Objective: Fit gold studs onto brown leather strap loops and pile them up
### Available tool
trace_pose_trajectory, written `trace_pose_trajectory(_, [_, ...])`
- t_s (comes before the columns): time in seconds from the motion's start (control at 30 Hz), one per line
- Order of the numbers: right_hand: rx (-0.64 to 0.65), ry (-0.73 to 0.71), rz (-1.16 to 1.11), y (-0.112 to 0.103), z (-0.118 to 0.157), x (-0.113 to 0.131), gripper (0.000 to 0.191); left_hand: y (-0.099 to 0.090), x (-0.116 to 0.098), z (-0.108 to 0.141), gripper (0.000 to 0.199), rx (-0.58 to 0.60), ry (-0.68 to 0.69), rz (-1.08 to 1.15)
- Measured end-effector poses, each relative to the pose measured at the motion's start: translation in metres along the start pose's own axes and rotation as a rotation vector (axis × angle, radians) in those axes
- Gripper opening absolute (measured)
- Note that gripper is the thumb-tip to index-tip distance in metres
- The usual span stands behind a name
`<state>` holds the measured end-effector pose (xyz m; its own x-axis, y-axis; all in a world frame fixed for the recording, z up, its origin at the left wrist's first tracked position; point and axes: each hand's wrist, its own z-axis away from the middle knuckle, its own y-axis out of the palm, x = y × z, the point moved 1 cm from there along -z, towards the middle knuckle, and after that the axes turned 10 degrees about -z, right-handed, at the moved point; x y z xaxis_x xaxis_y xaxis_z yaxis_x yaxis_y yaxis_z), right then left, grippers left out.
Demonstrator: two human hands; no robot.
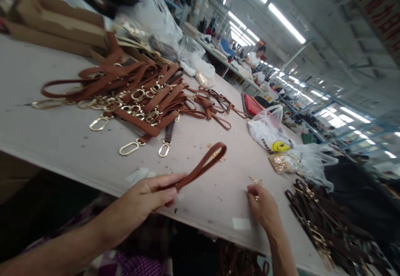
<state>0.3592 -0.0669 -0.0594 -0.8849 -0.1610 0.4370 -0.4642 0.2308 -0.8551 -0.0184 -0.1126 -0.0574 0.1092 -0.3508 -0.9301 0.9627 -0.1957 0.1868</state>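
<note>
My left hand (156,194) is closed around a brown leather strap (203,163), whose looped end points up and to the right over the table. Small gold pieces (218,155) lie behind that loop. Near the table's front edge at the right, my right hand (264,205) has its fingers bent together at some small gold hardware (256,181). Whether it grips any of these pieces is too small to tell. A large pile of brown straps (134,88) with gold clasps (128,147) covers the left part of the table.
Dark straps (325,217) with gold hardware lie at the right. Behind them are a plastic bag with a yellow smiley (268,130) and a bag of gold parts (284,162). A cardboard box (59,21) stands at the back left of the table (28,130).
</note>
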Motion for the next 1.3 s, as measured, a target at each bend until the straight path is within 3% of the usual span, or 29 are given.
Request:
trace_pose_trajectory(0.07, [-0.027, 0.006, -0.037, 0.005, 0.002, 0.008, 0.01, 0.005, -0.007, 0.0, 0.04, 0.025, 0.007, 0.034])
trace_pose_trajectory(0.13, [-0.073, -0.003, -0.176, 0.014, 0.011, 0.031, 0.011, 0.008, -0.008, -0.002, 0.032, 0.022, 0.029, 0.037])
trace_pose_trajectory(0.3, [-0.136, -0.075, -0.76, 0.056, 0.043, 0.131, 0.008, 0.012, -0.002, -0.007, 0.02, -0.035, 0.073, -0.019])
trace_pose_trajectory(0.43, [-0.104, -0.139, -0.93, 0.082, 0.051, 0.183, 0.009, 0.014, -0.003, -0.003, 0.015, -0.024, 0.117, -0.071])
trace_pose_trajectory(0.6, [-0.117, -0.161, -0.928, 0.088, 0.048, 0.19, 0.013, 0.012, -0.004, 0.006, 0.018, -0.037, 0.238, -0.239])
trace_pose_trajectory(0.8, [-0.125, -0.231, -0.758, 0.084, 0.053, 0.192, 0.013, 0.009, -0.005, 0.008, 0.022, -0.193, 0.47, -0.605])
trace_pose_trajectory(1.1, [-0.225, -0.41, -0.493, 0.079, 0.056, 0.198, 0.02, 0.011, 0.0, 0.007, 0.023, -0.253, 0.661, -0.719])
trace_pose_trajectory(1.2, [-0.243, -0.374, -0.512, 0.081, 0.056, 0.199, 0.017, 0.009, 0.001, 0.007, 0.022, -0.217, 0.681, -0.739])
trace_pose_trajectory(1.3, [-0.242, -0.235, -0.625, 0.086, 0.057, 0.196, 0.011, 0.007, 0.0, 0.007, 0.021, -0.167, 0.716, -0.75])
